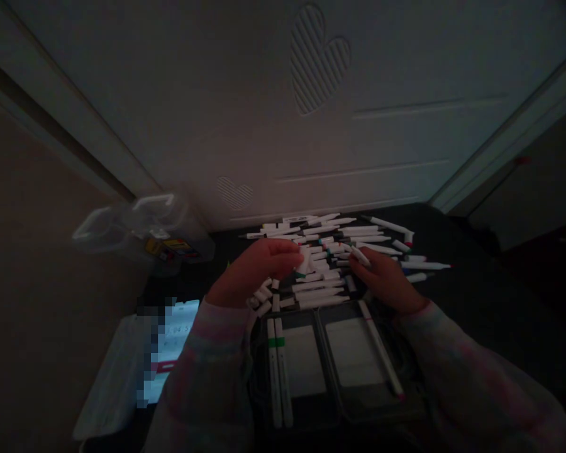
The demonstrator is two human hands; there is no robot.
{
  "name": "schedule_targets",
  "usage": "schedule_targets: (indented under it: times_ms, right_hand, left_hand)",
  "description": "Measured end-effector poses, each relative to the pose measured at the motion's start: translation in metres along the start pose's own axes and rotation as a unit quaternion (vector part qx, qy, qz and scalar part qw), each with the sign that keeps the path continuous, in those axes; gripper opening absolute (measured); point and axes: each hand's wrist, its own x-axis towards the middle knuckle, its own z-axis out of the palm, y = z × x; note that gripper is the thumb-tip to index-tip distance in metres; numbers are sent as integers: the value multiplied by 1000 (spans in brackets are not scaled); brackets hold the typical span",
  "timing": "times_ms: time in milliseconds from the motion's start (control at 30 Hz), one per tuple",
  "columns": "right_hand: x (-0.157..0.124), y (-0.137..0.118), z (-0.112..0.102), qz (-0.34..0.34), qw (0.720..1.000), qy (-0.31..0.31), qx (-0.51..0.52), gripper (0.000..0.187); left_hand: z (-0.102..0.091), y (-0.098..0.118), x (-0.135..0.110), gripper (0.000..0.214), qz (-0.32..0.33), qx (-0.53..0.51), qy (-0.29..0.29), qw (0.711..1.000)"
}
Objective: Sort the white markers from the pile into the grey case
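My left hand [271, 259] pinches a white marker cap [304, 263] with a green end, held over a heap of white markers [318, 292]. To the right, my right hand [382, 277] is closed on a white marker [360, 255]; part of it is hidden by my fingers. Below both hands lies an open dark case [329, 371] with two compartments. Two green-banded markers [278, 377] lie side by side in its left compartment. A single pink-ended marker [382, 349] rests slanted in the right one.
A clear plastic box [193, 220] stands at the back left. A lit phone [182, 333] and a clear lid [108, 377] lie left of the case. Behind the dark table [490, 327] rises a white door [396, 75] with heart reliefs. Loose caps [263, 292] lie among the markers.
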Motion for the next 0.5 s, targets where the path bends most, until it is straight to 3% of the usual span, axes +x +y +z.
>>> schedule_targets:
  times_ms: [100, 200, 333, 500]
  right_hand:
    - [0, 1, 1, -5, 1000, 5, -3, 17]
    - [0, 2, 2, -7, 1000, 8, -5, 17]
    - [0, 3, 2, 1, 1000, -3, -4, 17]
    - [-1, 2, 2, 4, 1000, -1, 4, 17]
  left_hand:
    - [6, 8, -10, 21, 36, -213, -21, 976]
    - [11, 12, -15, 18, 84, -319, -61, 942]
    - [14, 13, -16, 19, 96, -336, -81, 933]
    - [12, 13, -14, 22, 42, -257, -31, 965]
